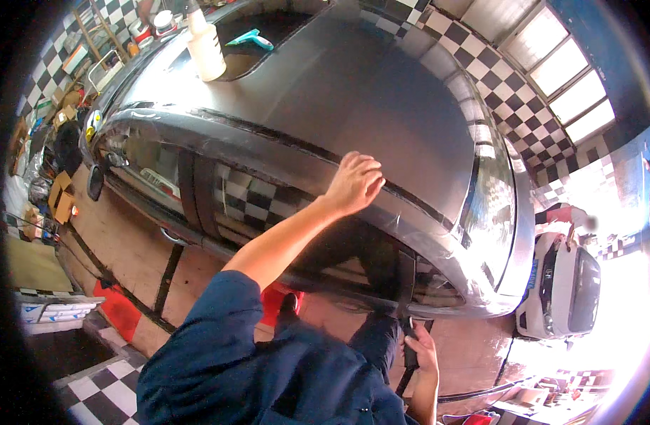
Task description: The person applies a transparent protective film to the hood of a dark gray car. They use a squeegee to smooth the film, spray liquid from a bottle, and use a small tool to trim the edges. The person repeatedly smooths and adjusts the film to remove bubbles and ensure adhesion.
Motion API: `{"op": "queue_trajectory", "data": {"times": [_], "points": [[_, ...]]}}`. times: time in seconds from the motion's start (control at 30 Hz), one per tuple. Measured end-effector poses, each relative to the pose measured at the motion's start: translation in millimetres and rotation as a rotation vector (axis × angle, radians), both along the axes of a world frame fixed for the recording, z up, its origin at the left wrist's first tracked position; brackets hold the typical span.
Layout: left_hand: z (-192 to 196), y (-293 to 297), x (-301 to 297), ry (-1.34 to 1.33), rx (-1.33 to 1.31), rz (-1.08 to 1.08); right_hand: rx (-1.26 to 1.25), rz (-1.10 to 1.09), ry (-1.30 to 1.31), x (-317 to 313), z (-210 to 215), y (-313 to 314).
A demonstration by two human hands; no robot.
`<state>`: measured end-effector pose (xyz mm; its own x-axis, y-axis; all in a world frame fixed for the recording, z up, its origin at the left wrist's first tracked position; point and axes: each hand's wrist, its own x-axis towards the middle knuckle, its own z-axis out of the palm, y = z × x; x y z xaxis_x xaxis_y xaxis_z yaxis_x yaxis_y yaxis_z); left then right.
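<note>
A dark grey car with a matte roof (353, 92) stands in front of me. My left hand (355, 184) is at the near roof edge, over the dark strip, its fingers curled together; what they pinch, if anything, is hidden. Low at my right side, my right hand (423, 348) is closed round a black hand-held tool (410, 350), whose exact kind I cannot make out. Toward the left end of the roof a whitish spray bottle (207, 53) stands upright. Beside it a teal-handled tool (253, 40) lies on a dark glossy panel.
Side windows (254, 198) reflect checkered tiles. A red step (272, 301) is by my feet. Cardboard boxes (61, 198) and clutter line the left wall, with a stack of white boxes (59, 312) nearer. A white car (562, 283) stands at the bright right side.
</note>
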<state>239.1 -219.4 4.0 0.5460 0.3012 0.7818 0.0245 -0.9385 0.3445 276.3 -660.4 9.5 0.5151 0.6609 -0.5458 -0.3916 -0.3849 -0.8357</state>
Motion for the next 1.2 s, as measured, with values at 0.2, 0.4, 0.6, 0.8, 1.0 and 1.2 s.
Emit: {"op": "queue_trajectory", "data": {"times": [0.2,0.4,0.6,0.8,1.0,1.2], "points": [[-25,-125,-38,0.022,-0.911,-0.607,0.324,-0.031,0.138,-8,71,76],[6,-163,-76,-0.263,-1.861,-0.791,0.677,0.099,0.611,-26,84,130],[19,-148,-71,-0.217,-1.940,-0.455,0.692,0.016,-0.226,-24,72,195],[51,-83,-83,0.131,-1.551,-0.190,0.448,-0.110,-0.599,18,83,278],[-38,88,-224,-0.415,-0.218,1.164,0.494,-0.143,-1.325,194,76,413],[-144,124,-244,-0.350,-0.604,1.168,0.254,-0.047,-1.561,240,38,525]]}}
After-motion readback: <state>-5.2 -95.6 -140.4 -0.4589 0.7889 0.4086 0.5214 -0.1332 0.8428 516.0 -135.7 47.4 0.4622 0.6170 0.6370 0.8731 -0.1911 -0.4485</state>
